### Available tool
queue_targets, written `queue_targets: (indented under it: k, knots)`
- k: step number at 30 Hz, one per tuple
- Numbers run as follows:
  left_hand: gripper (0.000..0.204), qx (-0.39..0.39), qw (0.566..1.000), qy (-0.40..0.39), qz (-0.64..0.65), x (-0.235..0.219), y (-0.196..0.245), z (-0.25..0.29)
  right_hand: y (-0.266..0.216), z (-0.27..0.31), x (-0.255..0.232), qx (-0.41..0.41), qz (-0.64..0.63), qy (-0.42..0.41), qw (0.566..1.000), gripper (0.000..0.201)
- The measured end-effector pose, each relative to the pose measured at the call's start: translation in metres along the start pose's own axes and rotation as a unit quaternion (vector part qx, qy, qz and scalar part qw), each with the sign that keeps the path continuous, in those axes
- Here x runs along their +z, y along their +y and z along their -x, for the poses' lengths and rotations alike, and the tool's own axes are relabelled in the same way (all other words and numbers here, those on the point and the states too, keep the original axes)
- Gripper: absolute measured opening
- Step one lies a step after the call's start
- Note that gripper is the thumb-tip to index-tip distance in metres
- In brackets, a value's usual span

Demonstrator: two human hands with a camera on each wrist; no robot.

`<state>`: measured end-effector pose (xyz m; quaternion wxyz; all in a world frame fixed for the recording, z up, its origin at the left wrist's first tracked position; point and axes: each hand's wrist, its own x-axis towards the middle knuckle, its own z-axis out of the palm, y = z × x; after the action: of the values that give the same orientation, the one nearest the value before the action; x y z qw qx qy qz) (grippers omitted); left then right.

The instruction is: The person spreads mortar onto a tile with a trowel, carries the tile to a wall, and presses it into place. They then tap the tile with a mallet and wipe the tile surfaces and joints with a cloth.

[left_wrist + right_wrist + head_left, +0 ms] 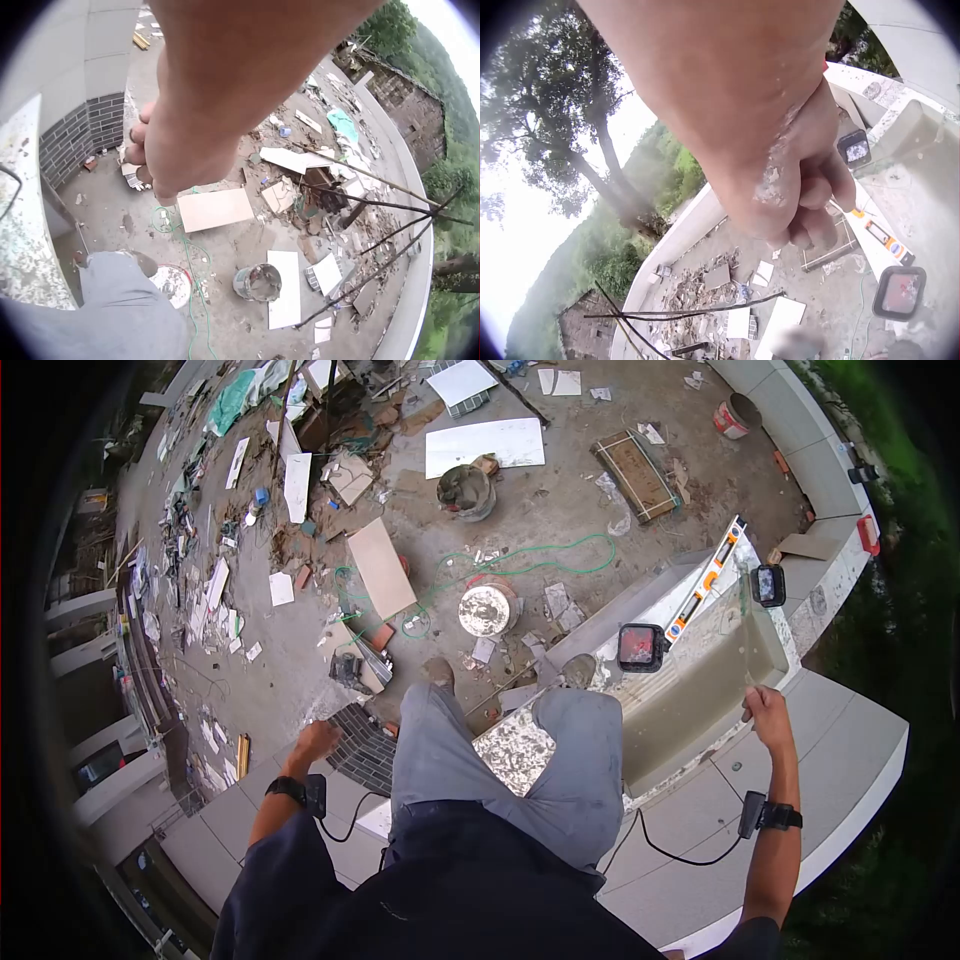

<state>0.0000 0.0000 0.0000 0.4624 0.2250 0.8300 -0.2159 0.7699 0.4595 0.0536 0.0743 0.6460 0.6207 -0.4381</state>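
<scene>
Risk, first: the level [705,580], laid aslant on the ledge at the far side of the trough [690,710], could be knocked into the trough or off its outer side by a sweep of the right arm. Risk, second: the near box [640,648], black-rimmed and set at the ledge edge, could be tipped by a knee or sleeve. Risk, third: the right cable [693,862] could be snagged on the rim if the arm were stretched forward. Risk, fourth: a foot could be caught in the green cord [560,567] — looped loosely over the floor.

Grip, right hand [768,712]: fingers curled, held above the right rim of the trough; whether anything thin is pinched cannot be told. Grip, left hand [318,740]: empty, fingers relaxed, held near the brick facing [365,748].

Also listed: the far box [768,586], right of the level; white bucket [486,610], ahead of the feet; mortar bucket [480,510], farther off, beside a white board [520,443]; beige tile [382,568], left; crate [638,478], far right.

Obstruction: the way across the floor is cluttered by the white bucket, cord and tile — the far left by rubble [304,206].
</scene>
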Motion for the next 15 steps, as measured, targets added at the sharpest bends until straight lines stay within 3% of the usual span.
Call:
queue_targets:
  k: [2, 3, 4, 5, 6, 8, 9, 11, 12, 13, 15]
  knots:
    - [0.035, 0.135, 0.96, -0.004, -0.245, -0.018, -0.062, 0.008, -0.018, 0.033, -0.044, 0.028, 0.013, 0.007, 1.0, 0.037]
    - [0.033, 0.128, 0.964, 0.037, -0.229, -0.008, 0.029, -0.114, 0.042, -0.11, -0.032, -0.009, -0.005, 0.058, 0.998, 0.036]
    - [0.031, 0.122, 0.967, 0.025, -0.222, -0.018, 0.034, -0.117, 0.049, -0.118, -0.047, -0.018, 0.006, 0.082, 0.996, 0.034]
    - [0.028, 0.016, 0.984, -0.02, -0.175, -0.023, 0.057, -0.101, 0.071, -0.119, -0.064, -0.001, 0.02, 0.1, 0.995, 0.03]
    - [0.026, 0.065, 0.979, -0.031, -0.189, -0.013, 0.044, -0.104, 0.083, -0.109, -0.087, 0.014, 0.043, 0.136, 0.99, 0.027]
    - [0.026, 0.069, 0.968, -0.105, -0.216, -0.016, 0.048, -0.128, 0.113, -0.11, -0.128, 0.018, 0.119, 0.192, 0.974, 0.027]
    - [0.027, 0.08, 0.961, -0.127, -0.233, -0.017, 0.045, -0.156, 0.129, -0.11, -0.135, 0.056, 0.128, 0.311, 0.94, 0.038]
    - [0.03, 0.074, 0.957, -0.145, -0.238, -0.009, 0.071, -0.242, 0.133, -0.115, -0.121, 0.06, 0.168, 0.423, 0.889, 0.048]
    - [0.03, 0.24, 0.899, -0.112, -0.35, 0.016, 0.044, -0.341, 0.134, -0.118, -0.112, 0.065, 0.185, 0.476, 0.857, 0.053]
    - [0.03, 0.388, 0.801, -0.024, -0.455, 0.039, 0.019, -0.435, 0.105, -0.121, -0.083, 0.055, 0.154, 0.472, 0.867, 0.05]
    - [0.028, 0.237, 0.893, -0.022, -0.382, 0.067, 0.046, -0.489, 0.047, -0.167, -0.012, 0.016, 0.036, 0.367, 0.93, 0.039]
